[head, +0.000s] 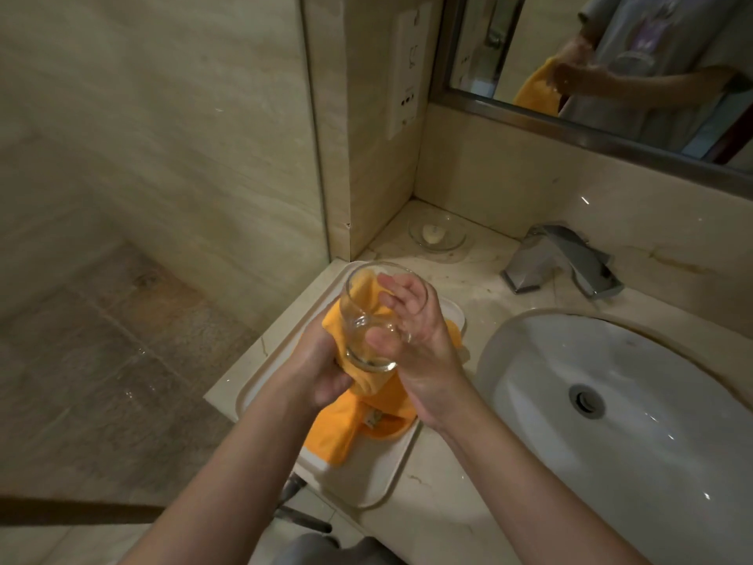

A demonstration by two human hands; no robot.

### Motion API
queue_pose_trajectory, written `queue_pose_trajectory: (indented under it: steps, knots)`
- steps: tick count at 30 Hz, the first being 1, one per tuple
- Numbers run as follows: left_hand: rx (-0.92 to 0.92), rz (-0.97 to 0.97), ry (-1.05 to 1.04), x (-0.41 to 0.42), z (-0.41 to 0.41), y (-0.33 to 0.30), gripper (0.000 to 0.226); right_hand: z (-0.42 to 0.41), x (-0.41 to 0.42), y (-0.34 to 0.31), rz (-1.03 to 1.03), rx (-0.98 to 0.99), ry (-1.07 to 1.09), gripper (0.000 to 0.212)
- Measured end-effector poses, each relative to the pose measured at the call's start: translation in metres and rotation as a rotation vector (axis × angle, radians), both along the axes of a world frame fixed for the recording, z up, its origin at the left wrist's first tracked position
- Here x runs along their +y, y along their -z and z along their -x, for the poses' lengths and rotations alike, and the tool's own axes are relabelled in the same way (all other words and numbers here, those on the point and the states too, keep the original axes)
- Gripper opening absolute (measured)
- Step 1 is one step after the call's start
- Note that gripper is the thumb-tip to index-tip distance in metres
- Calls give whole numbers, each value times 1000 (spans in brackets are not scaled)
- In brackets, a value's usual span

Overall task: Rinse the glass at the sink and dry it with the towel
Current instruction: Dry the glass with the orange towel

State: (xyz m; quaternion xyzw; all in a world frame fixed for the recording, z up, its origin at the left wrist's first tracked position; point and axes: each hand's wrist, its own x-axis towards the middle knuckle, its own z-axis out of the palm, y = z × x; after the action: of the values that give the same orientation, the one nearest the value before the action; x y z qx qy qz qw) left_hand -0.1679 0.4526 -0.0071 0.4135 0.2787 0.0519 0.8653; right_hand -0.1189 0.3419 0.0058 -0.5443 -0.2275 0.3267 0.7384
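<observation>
Glass (377,320) held tilted above tray (379,479), at nine o'clock from sink (635,401). Right hand (411,332) grasps its wall; left hand (322,369) clutches orange towel (366,405) against its base. Risk: wet glass could slip and strike worktop (440,511).

Our two forearms bare to the frame's edge, no sleeves on them, our left hand (322,369) and right hand (411,332) ungloved, in the mirror our pale grey short-sleeved T-shirt with a purple chest print
</observation>
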Motion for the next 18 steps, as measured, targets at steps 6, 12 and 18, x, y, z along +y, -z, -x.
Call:
queue_pose_trajectory:
  steps: [6, 12, 18]
  knots:
    - [-120, 173, -3, 4, -2, -4, 31, -2, 9, -7, 161, -158, 61, 72]
    - [-80, -71, -137, -6, -2, -9, 62, -1, 7, -12, 280, -161, 113, 82]
    - [-107, -308, -94, -21, 0, -2, 52, -3, 6, -13, 183, -58, 179, 67]
